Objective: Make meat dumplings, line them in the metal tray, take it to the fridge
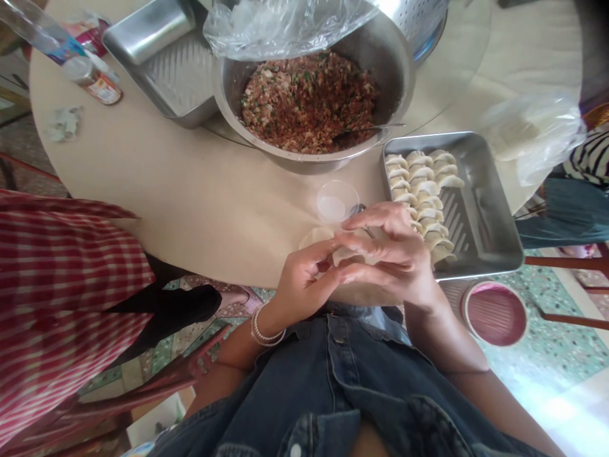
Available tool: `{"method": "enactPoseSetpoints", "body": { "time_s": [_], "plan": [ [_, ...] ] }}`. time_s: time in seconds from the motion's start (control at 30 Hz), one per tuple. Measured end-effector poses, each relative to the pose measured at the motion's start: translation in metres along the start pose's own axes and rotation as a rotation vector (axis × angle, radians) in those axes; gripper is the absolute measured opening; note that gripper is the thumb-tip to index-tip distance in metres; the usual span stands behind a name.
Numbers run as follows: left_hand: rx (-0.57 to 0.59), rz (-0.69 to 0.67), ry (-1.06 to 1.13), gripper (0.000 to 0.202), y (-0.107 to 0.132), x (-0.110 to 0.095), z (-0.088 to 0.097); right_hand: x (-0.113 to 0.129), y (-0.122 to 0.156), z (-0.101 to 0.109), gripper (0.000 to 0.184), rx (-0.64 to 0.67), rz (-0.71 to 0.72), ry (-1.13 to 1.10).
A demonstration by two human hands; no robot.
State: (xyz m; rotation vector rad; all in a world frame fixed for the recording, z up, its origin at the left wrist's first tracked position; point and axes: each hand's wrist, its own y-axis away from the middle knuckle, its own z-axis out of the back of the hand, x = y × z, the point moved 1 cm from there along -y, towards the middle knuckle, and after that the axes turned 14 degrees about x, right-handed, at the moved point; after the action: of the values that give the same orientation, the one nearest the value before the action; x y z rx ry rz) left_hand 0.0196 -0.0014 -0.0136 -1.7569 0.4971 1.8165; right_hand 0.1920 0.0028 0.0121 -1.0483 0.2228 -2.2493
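My left hand (pixel 304 276), with a beaded bracelet at the wrist, is closed in a pinch, its fingertips meeting those of my right hand (pixel 397 254). Between them shows part of a pale dumpling wrapper (pixel 351 255), mostly covered by the fingers; whether filling is inside I cannot tell. My right thumb and fingers are bent around it from the other side. Just beyond my left fingers, another round wrapper (pixel 314 237) lies on the table. A small clear bowl (pixel 339 200) stands behind the hands, with a spoon (pixel 360 208) beside it, partly hidden by my right fingers.
A metal tray (pixel 490 216) holds rows of folded dumplings (pixel 423 184) at right. Behind the hands stands a big metal basin (pixel 314 163) of minced filling (pixel 304 101), partly under plastic. Another tray (pixel 190 117) and a jar (pixel 102 86) are at left. People sit or stand either side.
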Motion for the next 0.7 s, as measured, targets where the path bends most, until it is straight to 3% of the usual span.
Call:
{"method": "enactPoseSetpoints", "body": {
  "time_s": [0.13, 0.27, 0.47, 0.6, 0.7],
  "plan": [
    [0.008, -0.001, -0.087, 0.019, -0.001, 0.001, -0.002, 0.004, -0.005, -0.002, 0.012, 0.030, 0.027, -0.025],
    [-0.022, -0.036, -0.121, 0.017, -0.005, -0.001, -0.005, 0.007, -0.007, -0.006, 0.006, 0.023, 0.041, -0.059],
    [-0.229, -0.126, 0.203, 0.017, -0.005, -0.004, -0.003, 0.003, 0.011, -0.019, 0.075, -0.009, -0.149, -0.424],
    [-0.317, -0.213, 0.379, 0.018, -0.006, -0.007, -0.003, 0.008, 0.026, -0.044, 0.092, 0.152, -0.231, -0.698],
    [-0.367, -0.209, 0.344, 0.013, -0.009, -0.008, -0.005, 0.013, 0.030, -0.057, 0.103, 0.246, -0.204, -0.798]
  ]
}}
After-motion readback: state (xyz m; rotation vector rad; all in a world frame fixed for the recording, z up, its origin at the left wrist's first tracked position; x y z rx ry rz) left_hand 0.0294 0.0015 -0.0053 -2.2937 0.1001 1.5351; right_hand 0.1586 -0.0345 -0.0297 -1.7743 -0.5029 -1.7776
